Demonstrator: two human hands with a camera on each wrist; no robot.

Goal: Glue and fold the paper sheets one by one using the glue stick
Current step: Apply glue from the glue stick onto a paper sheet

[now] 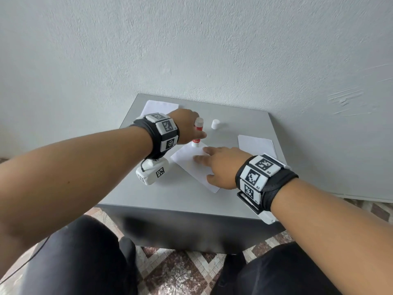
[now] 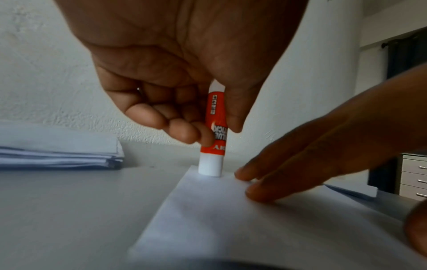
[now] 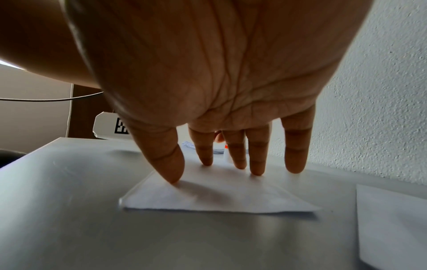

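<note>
Grey table [image 1: 170, 194] — glue stick [image 1: 197, 133] at sheet [image 1: 191, 167] far edge.

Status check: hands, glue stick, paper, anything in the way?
Left hand grips glue stick, tip down on sheet. Right hand flat, pressing sheet. Cap off, standing clear. Nothing blocking.

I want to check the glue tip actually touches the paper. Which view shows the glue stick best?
The left wrist view: the glue stick stands upright, its white end on the paper sheet, pinched by the left hand. The head view shows it small and partly covered; the right wrist view only a sliver behind fingers.
</note>
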